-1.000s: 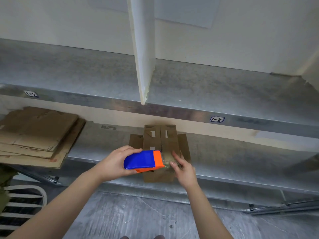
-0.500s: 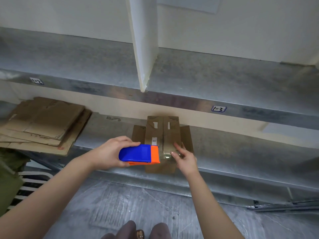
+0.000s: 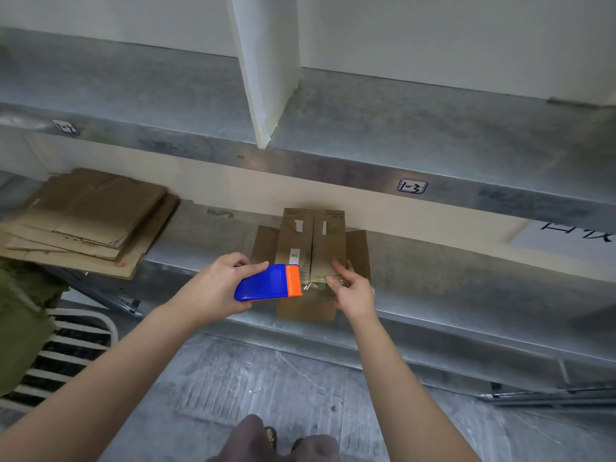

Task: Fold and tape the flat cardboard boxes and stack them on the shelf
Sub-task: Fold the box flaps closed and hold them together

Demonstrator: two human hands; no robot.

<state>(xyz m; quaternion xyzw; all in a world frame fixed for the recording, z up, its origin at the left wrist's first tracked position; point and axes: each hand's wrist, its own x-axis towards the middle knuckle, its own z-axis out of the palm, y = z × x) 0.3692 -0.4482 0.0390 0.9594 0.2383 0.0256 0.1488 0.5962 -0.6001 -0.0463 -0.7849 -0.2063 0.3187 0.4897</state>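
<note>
Gripping a blue-and-orange tape dispenser (image 3: pixel 263 283) in the curled left hand (image 3: pixel 216 288); pinching the clear tape (image 3: pixel 315 285) in the right hand (image 3: pixel 355 293), beside the dispenser's mouth; working over the folded box (image 3: pixel 310 238), sitting on the shelf (image 3: pixel 450 285) beneath both hands; risking a wrinkled, off-seam strip through slackening the pull or nudging the box.

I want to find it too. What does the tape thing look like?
Look at the lower metal shelf, where a small brown box sits. The left hand holds the tape dispenser beside it. Nothing else is bright blue and orange.
</note>
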